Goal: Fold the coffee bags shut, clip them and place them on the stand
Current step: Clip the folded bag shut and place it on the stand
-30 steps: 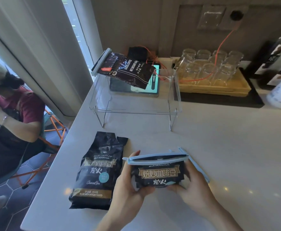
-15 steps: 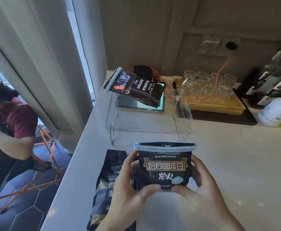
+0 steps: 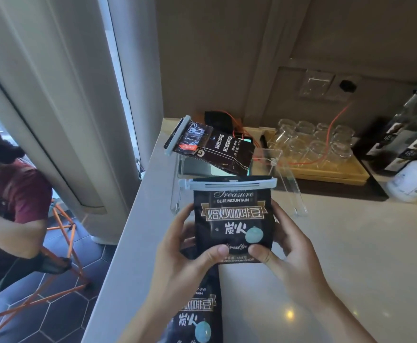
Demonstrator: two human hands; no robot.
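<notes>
Both hands hold a black Blue Mountain coffee bag [image 3: 232,216] upright above the counter, just in front of the clear stand [image 3: 290,184]. A pale blue clip [image 3: 227,183] runs across its folded top. My left hand [image 3: 180,253] grips the bag's left edge, my right hand [image 3: 289,246] its right edge, both thumbs on the lower front. A dark brown coffee bag [image 3: 217,152] with a grey clip lies on the stand's left part. A second black Blue Mountain bag [image 3: 197,315] lies flat on the counter under my left arm, partly hidden.
Several upturned glasses [image 3: 311,144] stand on a yellow tray at the back. Bottles [image 3: 405,142] and a white jug are at the far right. An orange cable runs to the wall socket. A seated person [image 3: 9,199] is left of the counter edge.
The clipped bag has been lifted off the counter and raised upright toward the stand. My view has moved closer and tilted upward.
</notes>
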